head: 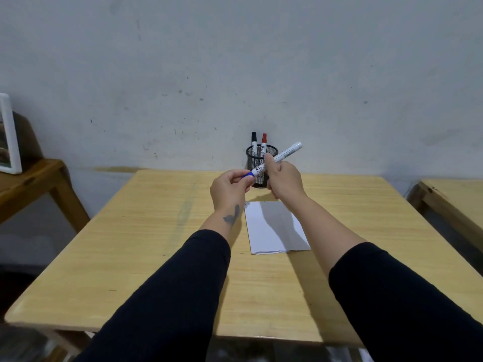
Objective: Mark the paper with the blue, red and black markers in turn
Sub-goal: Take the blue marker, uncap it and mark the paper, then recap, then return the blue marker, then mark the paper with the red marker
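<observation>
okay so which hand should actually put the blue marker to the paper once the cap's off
Probably the right hand: it grips the barrel of the blue marker, above the paper. The left hand only pinches the blue cap.

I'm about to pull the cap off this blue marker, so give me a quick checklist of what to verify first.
1. Blue marker held by both hands: ok; right hand on the barrel.
2. Left hand pinching the blue cap: ok.
3. Cap off: not ok, still on.
4. Paper flat on the table below the hands: ok, unmarked where visible.
5. Red marker and black marker waiting in the mesh pen holder: ok.
6. Ink condition: cannot tell.
</observation>
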{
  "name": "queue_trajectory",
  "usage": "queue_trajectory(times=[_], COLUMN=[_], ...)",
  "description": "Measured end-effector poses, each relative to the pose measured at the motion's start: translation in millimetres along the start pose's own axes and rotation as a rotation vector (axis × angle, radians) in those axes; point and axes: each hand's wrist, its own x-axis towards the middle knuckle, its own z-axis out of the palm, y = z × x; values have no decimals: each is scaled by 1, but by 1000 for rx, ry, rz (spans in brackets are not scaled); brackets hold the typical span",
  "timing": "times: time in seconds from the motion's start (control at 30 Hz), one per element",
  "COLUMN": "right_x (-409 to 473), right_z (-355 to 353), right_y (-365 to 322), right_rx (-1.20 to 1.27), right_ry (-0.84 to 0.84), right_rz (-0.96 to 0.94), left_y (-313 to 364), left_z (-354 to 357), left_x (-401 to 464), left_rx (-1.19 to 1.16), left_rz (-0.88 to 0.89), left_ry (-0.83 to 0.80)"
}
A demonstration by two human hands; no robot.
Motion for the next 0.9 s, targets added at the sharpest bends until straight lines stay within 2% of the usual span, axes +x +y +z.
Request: queue_trajectory(times=[0.1,0.17,0.2,0.27,0.33,0.4,0.5,0.57,0.7,0.9], right_x=[2,8,13,21,30,41,64,80,111,132], right_z=[-3,-1,1,1,-3,-11,-23,-26,-19,9], right_y=[9,21,26,31,29,18,-8,-23,-28,10], right_rx=[-374,-636,-703,-754,-778,-698,-371,-220,-139,-228], right_ry=[241,275,281,313,339,322,327,345,308,215], right_rz=[-371,-668,-744,-783,-758,-635,-423,-353,-228,4], left_y=[1,4,5,6,2,-13,-41,-56,-73,-79], left_z=[-4,-1,2,5,1,-11,-33,-43,-48,-46], left_x=[8,8,7,5,4,6,8,10,17,22], left_rx=[76,137,161,206,335,614,1081,1240,1253,1223], left_rz=[27,62,82,131,190,216,199,186,221,260], left_ry=[46,27,17,1,-62,-165,-330,-418,-376,-297])
